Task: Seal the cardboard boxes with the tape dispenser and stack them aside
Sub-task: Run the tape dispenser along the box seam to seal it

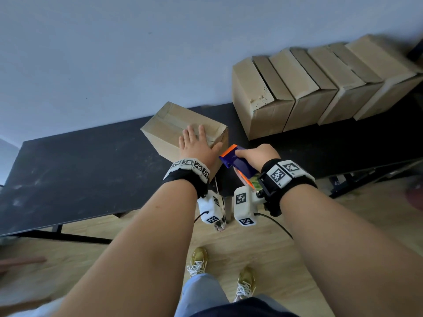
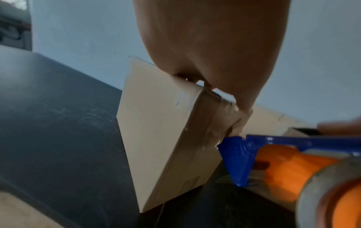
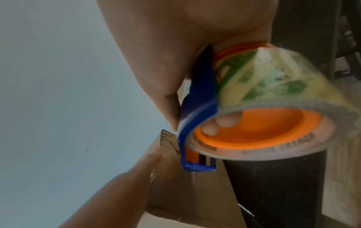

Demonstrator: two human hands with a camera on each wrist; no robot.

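A small cardboard box [image 1: 169,126] stands on the black table [image 1: 80,168], with clear tape along its top seam. My left hand [image 1: 198,144] lies flat on its lid, fingers straight and thumb over the near right edge. In the left wrist view the palm [image 2: 210,46] presses the box [image 2: 156,123] from above. My right hand [image 1: 256,156] grips a blue and orange tape dispenser [image 1: 235,160], its front end against the box's right side. In the right wrist view my fingers curl through the orange core of the tape dispenser [image 3: 254,126] beside the box [image 3: 187,192].
Several sealed cardboard boxes [image 1: 309,88] lean in a row at the back right against the pale wall. The table's near edge runs just in front of my wrists, over a wooden floor [image 1: 297,271]. Another person's hand [image 1: 20,264] shows at the far left.
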